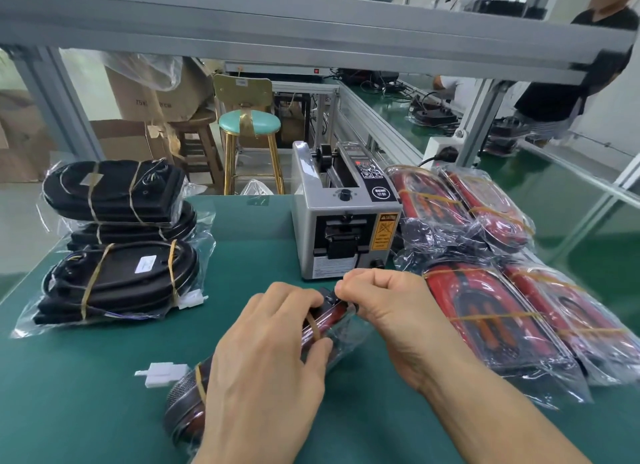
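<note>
A red and black lamp part, bound with rubber bands and lying in a clear plastic bag, rests on the green table in front of me. My left hand lies over its middle, fingers and thumb curled round it. My right hand pinches the bag's far end just in front of the tape dispenser. A white connector sticks out to the left of the part.
Bagged black parts are stacked at the left. Bagged red parts lie in rows at the right. A teal stool and cardboard boxes stand beyond the table edge. A person in black stands at the far right.
</note>
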The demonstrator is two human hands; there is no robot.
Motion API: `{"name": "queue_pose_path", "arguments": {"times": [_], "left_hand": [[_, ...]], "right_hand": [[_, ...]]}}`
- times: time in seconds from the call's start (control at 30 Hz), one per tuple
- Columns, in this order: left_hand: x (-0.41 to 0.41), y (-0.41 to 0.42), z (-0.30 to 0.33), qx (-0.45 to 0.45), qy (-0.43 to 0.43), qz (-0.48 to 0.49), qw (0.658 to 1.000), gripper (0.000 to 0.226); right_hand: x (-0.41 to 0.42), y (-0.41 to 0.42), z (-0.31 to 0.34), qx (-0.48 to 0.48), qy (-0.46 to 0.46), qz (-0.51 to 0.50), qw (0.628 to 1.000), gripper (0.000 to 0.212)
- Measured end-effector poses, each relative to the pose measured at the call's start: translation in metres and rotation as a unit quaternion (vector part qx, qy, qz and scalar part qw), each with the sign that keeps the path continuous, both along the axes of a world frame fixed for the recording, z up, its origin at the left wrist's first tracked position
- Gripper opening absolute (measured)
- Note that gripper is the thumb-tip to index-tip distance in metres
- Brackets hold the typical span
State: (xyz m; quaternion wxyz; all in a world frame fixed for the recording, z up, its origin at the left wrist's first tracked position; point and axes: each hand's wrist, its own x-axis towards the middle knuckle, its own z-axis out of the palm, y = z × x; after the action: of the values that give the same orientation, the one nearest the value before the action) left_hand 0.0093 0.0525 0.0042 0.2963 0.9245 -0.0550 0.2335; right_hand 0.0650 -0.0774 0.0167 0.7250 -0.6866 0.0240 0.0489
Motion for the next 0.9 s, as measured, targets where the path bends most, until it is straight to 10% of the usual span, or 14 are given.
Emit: {"name": "queue_pose_path", "arguments": {"times": [0.77, 0.9], "left_hand": [[0.003, -0.005, -0.001, 0.038, -0.036, -0.011, 0.999, 0.046], [0.004, -0.001, -0.003, 0.027, -0.029, -0.017, 0.999, 0.046]], "right_hand": [[0.006, -0.006, 0.0, -0.014, -0.011, -0.075, 0.997, 0.03], [-0.002, -0.003, -0.005, -0.071, -0.051, 0.044, 0.995, 0.017]]}}
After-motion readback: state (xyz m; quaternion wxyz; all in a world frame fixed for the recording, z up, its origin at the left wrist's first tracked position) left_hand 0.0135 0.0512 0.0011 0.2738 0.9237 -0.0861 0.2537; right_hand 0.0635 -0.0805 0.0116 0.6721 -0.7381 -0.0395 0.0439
